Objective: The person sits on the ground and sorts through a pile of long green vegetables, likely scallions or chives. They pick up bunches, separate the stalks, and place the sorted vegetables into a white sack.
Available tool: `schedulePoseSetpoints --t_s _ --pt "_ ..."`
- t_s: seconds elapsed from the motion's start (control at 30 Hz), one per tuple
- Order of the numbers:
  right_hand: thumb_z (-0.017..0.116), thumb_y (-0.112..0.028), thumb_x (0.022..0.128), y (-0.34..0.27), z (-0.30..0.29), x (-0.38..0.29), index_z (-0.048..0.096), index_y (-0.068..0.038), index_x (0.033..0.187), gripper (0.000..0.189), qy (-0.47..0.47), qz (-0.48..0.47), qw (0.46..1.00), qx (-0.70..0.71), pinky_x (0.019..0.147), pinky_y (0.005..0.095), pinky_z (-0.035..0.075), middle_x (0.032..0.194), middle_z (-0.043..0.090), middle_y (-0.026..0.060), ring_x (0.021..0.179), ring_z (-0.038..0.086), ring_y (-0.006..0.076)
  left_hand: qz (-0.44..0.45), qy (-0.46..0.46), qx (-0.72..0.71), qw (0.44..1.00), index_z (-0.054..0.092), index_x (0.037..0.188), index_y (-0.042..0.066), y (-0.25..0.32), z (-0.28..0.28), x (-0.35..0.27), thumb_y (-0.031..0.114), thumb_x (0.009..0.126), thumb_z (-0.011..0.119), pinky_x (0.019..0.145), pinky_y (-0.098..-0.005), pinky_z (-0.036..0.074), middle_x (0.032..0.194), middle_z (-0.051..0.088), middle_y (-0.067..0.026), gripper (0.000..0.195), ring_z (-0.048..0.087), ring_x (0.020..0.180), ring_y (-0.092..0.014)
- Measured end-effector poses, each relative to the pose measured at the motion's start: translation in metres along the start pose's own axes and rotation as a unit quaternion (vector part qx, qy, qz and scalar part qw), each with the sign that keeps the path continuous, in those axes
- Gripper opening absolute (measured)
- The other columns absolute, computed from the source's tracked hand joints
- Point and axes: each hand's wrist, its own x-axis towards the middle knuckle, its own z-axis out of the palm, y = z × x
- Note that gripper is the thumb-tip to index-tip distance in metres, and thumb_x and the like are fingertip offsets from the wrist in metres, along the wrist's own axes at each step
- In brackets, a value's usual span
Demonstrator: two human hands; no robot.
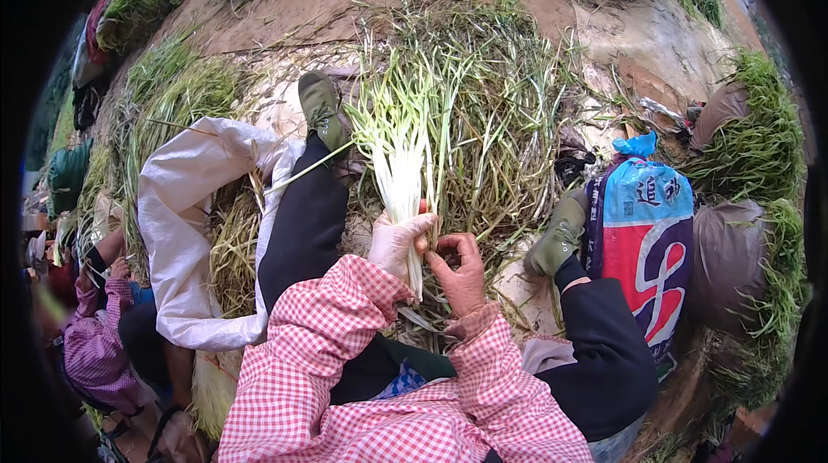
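My left hand (396,244), in a thin whitish glove, is closed around a bunch of pale leafy stalks (400,172) that look like blanched chives. White stalk ends stick out below the fist, and the yellow-green leaves fan out away from me. Close beside it, my bare right hand (459,272) has its thumb and forefinger together at the lower part of a greener stalk (440,198) along the bunch's right edge. Under and beyond both hands spreads a heap of loose green and dried leaves (491,114), between my outstretched legs.
An open white woven sack (174,204) holding dried leaves stands by my left leg. At my right leg lies a printed red and blue plastic sack (640,243). Wrapped green bundles (731,262) line the far right. Another person (103,346) works at the left edge.
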Motion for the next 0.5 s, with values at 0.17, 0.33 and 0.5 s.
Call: schedulePoseSetpoints --t_s 0.17,0.33,0.5 --pt "0.059 -0.02 0.085 -0.003 0.0 0.035 0.056 0.001 0.094 0.023 -0.01 0.068 0.978 0.198 0.069 0.0218 0.042 0.084 0.054 0.0012 0.073 0.048 0.0074 -0.013 -0.034 0.014 0.999 0.057 0.094 0.002 -0.006 -0.003 -0.003 -0.002 0.073 0.065 0.037 -0.017 0.035 0.068 0.059 -0.0026 0.023 0.047 0.041 -0.007" --pt "0.058 -0.015 0.086 -0.009 0.01 0.044 0.06 -0.002 0.092 0.015 0.012 0.157 0.959 0.236 0.058 0.0188 0.04 0.075 0.058 -0.0011 0.065 0.049 0.0053 -0.002 -0.024 -0.024 0.999 0.056 0.092 0.002 -0.012 -0.005 0.003 -0.001 0.076 0.063 0.038 -0.0177 0.035 0.065 0.057 -0.0033 0.018 0.047 0.042 -0.007" --pt "0.058 -0.015 0.085 0.014 0.013 0.034 0.058 -0.002 0.081 0.014 0.05 0.137 0.955 0.258 0.054 0.0195 0.039 0.069 0.056 -0.002 0.059 0.047 0.0054 0.013 -0.033 -0.026 0.999 0.058 0.086 0.0 -0.017 -0.002 0.004 -0.001 0.072 0.066 0.037 -0.0186 0.034 0.06 0.056 -0.0019 0.016 0.046 0.04 -0.008"
